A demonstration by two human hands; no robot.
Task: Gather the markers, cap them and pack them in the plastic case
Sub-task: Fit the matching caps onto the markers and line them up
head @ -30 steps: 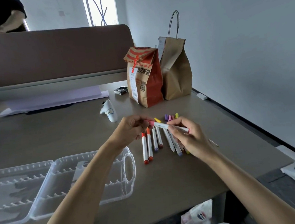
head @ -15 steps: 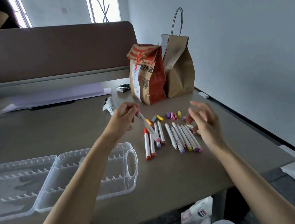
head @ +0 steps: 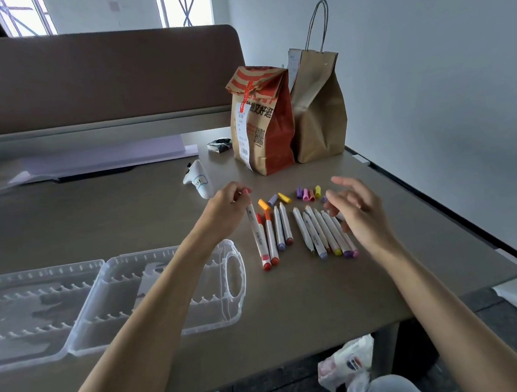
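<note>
Markers (head: 315, 237): lay in two loose groups on the table (head: 292, 311) — left group (head: 279, 230) near the case's handle end, right group (head: 328, 235) beneath the right hand. None sat in the case.
Left hand (head: 226, 212): fingers curled, pinching the pink-capped marker (head: 259, 236) close to its cap. The barrel slanted down alongside the left group. I could not tell whether its far end touched the table.
Right hand (head: 359, 215): fingers apart and relaxed, holding nothing, hovering over the right group.
Loose caps (head: 308, 193): scattered just beyond the marker tips — orange, pale purple and yellow singly, plus a small cluster of purple, pink and yellow.
Step in hand (judgement): setting the capped marker with the left group while the free hand went for an uncapped one.
Method note: match each cap to the coloured plug at the barrel's end. Press straight along the barrel until it seats. Keep capped and uncapped groups apart so none is missed.
Plastic case (head: 226, 311): clear, opened flat, both halves showing toothed racks. No marker was visible in the slots. A pale slip or insert showed near the middle, partly behind the left forearm.
Printed paper bag (head: 260, 127): top folded shut, contents hidden.
Brown handled bag (head: 318, 106): touching the printed one, contents hidden.
</note>
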